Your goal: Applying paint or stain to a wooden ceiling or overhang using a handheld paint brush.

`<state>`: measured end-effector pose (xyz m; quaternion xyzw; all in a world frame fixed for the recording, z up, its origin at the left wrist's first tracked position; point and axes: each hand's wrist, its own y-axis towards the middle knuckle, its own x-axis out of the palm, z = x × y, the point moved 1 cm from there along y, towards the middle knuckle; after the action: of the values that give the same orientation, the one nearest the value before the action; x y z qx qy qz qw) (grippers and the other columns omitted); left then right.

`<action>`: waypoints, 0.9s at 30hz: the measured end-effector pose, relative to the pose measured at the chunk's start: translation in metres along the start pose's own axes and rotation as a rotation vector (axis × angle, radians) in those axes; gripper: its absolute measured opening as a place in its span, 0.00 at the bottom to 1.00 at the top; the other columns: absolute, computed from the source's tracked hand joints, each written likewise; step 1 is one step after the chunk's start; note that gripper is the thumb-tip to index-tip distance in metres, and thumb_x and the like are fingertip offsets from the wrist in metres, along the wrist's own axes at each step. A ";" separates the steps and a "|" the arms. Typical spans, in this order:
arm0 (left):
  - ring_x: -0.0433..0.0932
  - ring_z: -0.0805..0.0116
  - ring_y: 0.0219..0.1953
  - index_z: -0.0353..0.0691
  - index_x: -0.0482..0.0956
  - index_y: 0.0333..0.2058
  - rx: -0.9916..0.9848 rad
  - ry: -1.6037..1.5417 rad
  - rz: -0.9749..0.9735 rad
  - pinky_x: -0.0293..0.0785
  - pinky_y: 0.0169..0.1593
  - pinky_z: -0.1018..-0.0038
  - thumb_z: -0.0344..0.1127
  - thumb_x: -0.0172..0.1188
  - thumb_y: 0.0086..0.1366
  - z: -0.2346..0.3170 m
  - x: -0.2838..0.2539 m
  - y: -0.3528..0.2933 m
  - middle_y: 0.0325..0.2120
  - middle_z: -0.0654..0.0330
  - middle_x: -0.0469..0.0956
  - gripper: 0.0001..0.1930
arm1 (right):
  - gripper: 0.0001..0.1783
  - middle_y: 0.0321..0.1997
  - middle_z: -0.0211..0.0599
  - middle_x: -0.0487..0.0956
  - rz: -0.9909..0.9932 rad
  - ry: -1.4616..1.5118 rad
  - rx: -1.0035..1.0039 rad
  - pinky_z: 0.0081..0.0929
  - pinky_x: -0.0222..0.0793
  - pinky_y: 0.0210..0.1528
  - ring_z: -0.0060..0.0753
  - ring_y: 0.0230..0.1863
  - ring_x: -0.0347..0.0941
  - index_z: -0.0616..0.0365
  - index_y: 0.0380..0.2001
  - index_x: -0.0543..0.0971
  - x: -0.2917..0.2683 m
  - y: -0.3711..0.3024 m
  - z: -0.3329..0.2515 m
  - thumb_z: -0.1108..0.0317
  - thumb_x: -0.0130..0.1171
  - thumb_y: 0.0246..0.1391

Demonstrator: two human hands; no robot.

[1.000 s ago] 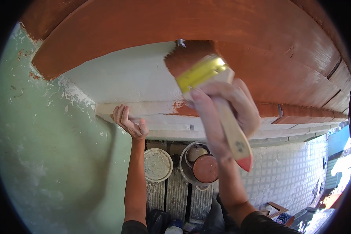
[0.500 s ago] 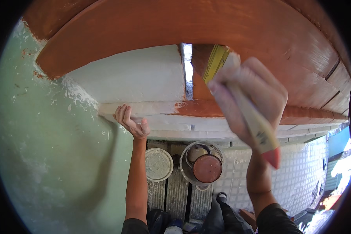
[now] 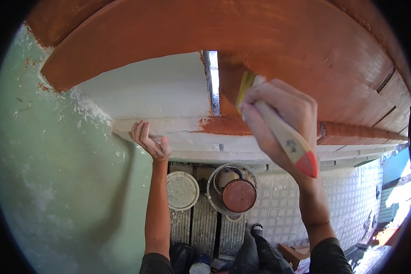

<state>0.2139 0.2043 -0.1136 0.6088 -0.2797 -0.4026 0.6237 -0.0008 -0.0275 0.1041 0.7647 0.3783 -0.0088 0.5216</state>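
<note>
Right hand [image 3: 278, 123] clamped around the pale wooden handle of a paintbrush [image 3: 283, 137], bristles pressed against the red-brown painted surface [image 3: 278, 41] beside a narrow gap. Left hand [image 3: 148, 141] well apart, fingers loosely curled over the white ledge [image 3: 178, 125]. Far below, bucket [image 3: 233, 189] with round red-brown lid, white lid [image 3: 182, 190] just beside.

The paintbrush's [image 3: 278, 128] bristles stay hidden behind the right hand [image 3: 278, 116] — its ferrule barely peeks out.
</note>
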 end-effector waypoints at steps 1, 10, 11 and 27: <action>0.65 0.46 0.60 0.36 0.70 0.56 -0.005 0.000 0.001 0.55 0.66 0.44 0.61 0.45 0.72 0.000 0.000 0.000 0.55 0.49 0.67 0.32 | 0.03 0.23 0.38 0.77 0.001 0.000 0.000 0.23 0.68 0.27 0.27 0.23 0.74 0.65 0.29 0.81 -0.003 0.003 -0.002 0.79 0.63 0.49; 0.65 0.45 0.60 0.36 0.69 0.57 0.011 -0.006 0.008 0.56 0.65 0.43 0.61 0.44 0.73 0.000 0.001 0.001 0.56 0.49 0.67 0.31 | 0.04 0.23 0.39 0.76 -0.088 0.032 -0.008 0.28 0.68 0.27 0.31 0.24 0.75 0.65 0.29 0.80 0.002 0.008 0.007 0.79 0.65 0.48; 0.65 0.45 0.60 0.36 0.69 0.57 0.001 0.006 0.004 0.56 0.65 0.43 0.61 0.43 0.73 0.000 0.001 0.002 0.56 0.49 0.67 0.32 | 0.05 0.23 0.39 0.75 -0.185 0.027 -0.044 0.28 0.68 0.26 0.32 0.24 0.74 0.65 0.29 0.80 0.005 0.007 0.008 0.79 0.66 0.47; 0.66 0.45 0.59 0.36 0.70 0.55 -0.013 0.032 0.013 0.57 0.64 0.43 0.62 0.43 0.73 -0.004 -0.001 -0.006 0.54 0.48 0.68 0.32 | 0.15 0.34 0.43 0.81 0.088 -0.112 0.189 0.31 0.73 0.33 0.34 0.29 0.75 0.67 0.44 0.83 -0.026 -0.025 -0.028 0.79 0.65 0.51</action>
<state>0.2154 0.2075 -0.1199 0.6094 -0.2711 -0.3904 0.6346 -0.0444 -0.0155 0.1077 0.8248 0.3121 -0.0641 0.4671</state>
